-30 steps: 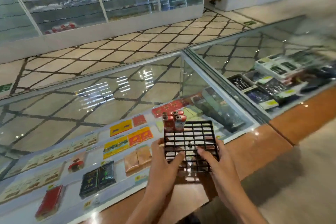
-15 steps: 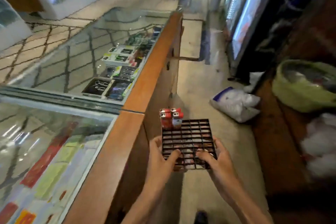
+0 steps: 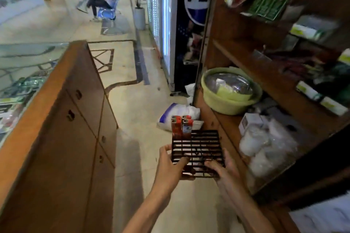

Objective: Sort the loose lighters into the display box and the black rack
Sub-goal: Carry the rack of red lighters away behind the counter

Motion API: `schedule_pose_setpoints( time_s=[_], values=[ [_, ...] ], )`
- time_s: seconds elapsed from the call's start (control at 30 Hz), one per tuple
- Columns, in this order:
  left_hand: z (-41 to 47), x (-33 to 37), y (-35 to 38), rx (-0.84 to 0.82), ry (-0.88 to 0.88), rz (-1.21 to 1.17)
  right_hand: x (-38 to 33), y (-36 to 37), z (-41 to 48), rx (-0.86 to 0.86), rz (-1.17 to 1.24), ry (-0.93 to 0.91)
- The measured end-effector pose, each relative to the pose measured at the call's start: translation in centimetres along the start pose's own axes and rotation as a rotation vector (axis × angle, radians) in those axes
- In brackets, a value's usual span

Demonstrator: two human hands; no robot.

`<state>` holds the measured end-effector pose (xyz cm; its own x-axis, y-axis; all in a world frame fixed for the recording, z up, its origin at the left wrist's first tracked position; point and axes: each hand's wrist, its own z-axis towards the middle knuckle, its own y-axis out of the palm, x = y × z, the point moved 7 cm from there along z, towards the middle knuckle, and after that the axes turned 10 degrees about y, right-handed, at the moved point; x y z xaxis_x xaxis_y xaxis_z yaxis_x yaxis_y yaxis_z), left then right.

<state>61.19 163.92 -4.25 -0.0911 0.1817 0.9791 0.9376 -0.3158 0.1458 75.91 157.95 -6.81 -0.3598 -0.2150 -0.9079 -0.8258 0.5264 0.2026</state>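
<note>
My left hand [image 3: 170, 166] curls round the 9 o'clock edge of the black rack [image 3: 197, 147] and my right hand [image 3: 224, 173] grips its 5 o'clock corner, a few lighters [image 3: 181, 126] standing at its 11 o'clock corner, so I judge I'm mid-carry and next need a flat spot to set it down.

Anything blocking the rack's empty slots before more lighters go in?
Nothing visible does. The left hand and right hand grip the black rack at its near edge, overlapping a few near slots; the lighters fill only its far-left corner.
</note>
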Motion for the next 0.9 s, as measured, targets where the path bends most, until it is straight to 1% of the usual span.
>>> schedule_pose_setpoints(
  time_s=[0.17, 0.33, 0.5, 0.63, 0.77, 0.9],
  values=[
    [8.1, 1.1, 2.8, -0.060, 0.006, 0.024, -3.0, -0.6, 7.0, 0.012, 0.042, -0.008],
    [19.0, 2.8, 3.9, -0.149, 0.037, 0.081, -5.6, 0.8, 17.0, 0.063, 0.123, -0.011],
    [31.4, 5.6, 4.8, -0.256, 0.069, 0.179, -9.4, 2.7, 27.3, 0.208, 0.199, -0.049],
    [41.2, 7.1, 6.8, -0.334, 0.095, 0.293, -13.2, 3.4, 34.0, 0.305, 0.189, -0.095],
    [49.2, 7.8, 10.1, -0.424, 0.101, 0.273, -16.9, 2.8, 40.0, 0.375, 0.224, -0.106],
    [56.8, 8.8, 14.3, -0.509, 0.156, 0.279, -20.3, 1.3, 46.2, 0.470, 0.230, -0.160]
  ],
)
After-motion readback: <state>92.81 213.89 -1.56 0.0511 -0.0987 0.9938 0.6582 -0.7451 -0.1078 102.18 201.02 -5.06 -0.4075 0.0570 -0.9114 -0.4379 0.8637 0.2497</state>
